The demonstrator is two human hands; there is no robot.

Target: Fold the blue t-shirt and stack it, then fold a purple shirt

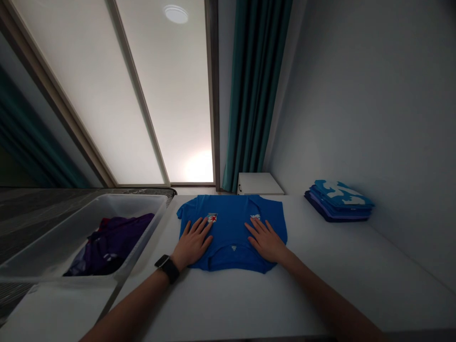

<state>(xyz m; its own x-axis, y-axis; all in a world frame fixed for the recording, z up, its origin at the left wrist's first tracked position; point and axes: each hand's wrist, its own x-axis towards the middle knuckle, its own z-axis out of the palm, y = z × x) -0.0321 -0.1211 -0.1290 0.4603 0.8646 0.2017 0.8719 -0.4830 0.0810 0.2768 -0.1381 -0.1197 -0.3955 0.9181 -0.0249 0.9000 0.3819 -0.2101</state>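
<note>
A blue T-shirt [231, 213] lies spread on the white table, its neckline toward me and its left sleeve sticking out at the far left corner. Two small emblems show on the chest. My left hand [192, 241] rests flat on the shirt with fingers spread, beside the red and white emblem, and a black watch is on that wrist. Also flat with fingers apart, my right hand [266, 240] presses on the other side, its fingertips at the white emblem. The right edge of the shirt looks straight; whether that sleeve is tucked under is hidden.
On the right of the white table [320, 266], near the wall, sits a stack of folded clothes [340, 202] in blues and purple. At left stands a clear plastic bin [138, 251] with crumpled dark purple clothes [114, 240]. A white cabinet [260, 183] stands behind the table.
</note>
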